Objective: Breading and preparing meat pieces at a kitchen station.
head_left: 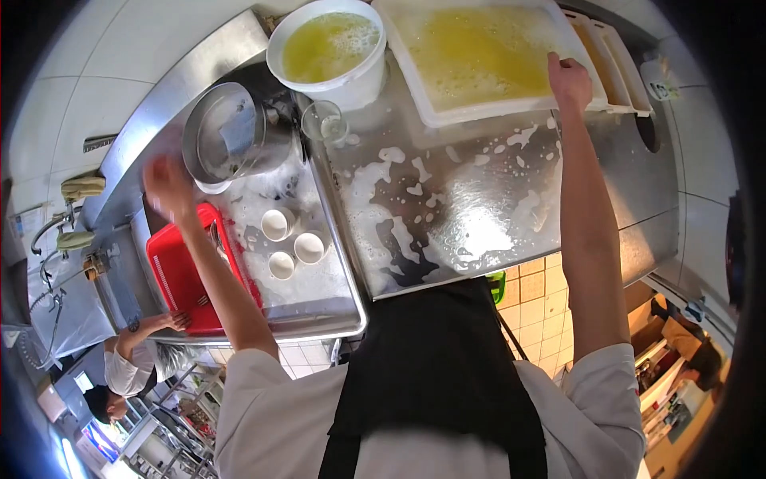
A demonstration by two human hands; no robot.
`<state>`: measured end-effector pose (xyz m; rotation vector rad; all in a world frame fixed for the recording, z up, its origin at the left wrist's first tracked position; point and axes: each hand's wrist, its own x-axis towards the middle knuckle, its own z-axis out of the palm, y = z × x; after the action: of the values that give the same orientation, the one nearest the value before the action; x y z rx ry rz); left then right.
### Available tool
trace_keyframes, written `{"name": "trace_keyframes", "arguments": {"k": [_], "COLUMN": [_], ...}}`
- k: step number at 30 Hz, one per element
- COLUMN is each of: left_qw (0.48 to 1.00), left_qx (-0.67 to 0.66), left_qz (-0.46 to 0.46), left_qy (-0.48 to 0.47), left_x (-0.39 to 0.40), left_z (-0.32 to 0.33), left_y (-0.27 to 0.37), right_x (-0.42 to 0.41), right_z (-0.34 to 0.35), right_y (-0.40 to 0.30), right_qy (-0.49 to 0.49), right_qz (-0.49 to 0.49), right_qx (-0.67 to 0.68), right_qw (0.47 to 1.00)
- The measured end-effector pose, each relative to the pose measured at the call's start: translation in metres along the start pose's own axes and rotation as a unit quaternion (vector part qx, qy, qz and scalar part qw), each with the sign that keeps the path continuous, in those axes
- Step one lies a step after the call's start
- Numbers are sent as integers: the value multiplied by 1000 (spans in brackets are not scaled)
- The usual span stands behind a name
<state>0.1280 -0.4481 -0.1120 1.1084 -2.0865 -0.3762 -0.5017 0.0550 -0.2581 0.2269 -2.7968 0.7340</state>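
My right hand (570, 82) is closed over the near right rim of a shallow white plastic tub (426, 111) holding yellowish, foamy liquid. Blurred by motion, my left hand (166, 187) is raised beside a round metal pan (197, 141); its fingers cannot be made out. Inside the pan lies a pale blue cloth or pad (237, 130). Below my left hand, a red plastic basket (179, 257) with some cutlery sits in the metal sink basin (293, 314). Several white cups, one of them a near cup (281, 265), stand right of the basket.
A white bucket (344, 93) of yellow sudsy liquid stands behind a clear glass (324, 121). Suds spread over the steel counter (455, 209). Another person's hand (178, 320) touches the red basket. Taps (54, 230) line the left wall.
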Motion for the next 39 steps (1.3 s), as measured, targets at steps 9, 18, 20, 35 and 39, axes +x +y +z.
{"name": "trace_keyframes", "arguments": {"k": [9,18,20,35,39], "left_qw": [873,765,756,672,648], "left_qx": [-38,130,133,116,80], "left_qz": [280,355,350,300,298], "left_qy": [-397,-521,-537,-668,-696], "left_x": [75,43,44,88,84], "left_z": [369,447,426,449,517], "left_y": [132,92,80,41,43], "right_x": [9,1,1,-32,-32], "right_z": [-13,-18,-16,-91,-102], "right_y": [20,52,44,-9,-2], "right_qy": [44,72,70,72,81], "right_qz": [14,36,43,50,40], "right_qx": [14,9,15,51,30], "right_qw": [999,997,997,995,995]}}
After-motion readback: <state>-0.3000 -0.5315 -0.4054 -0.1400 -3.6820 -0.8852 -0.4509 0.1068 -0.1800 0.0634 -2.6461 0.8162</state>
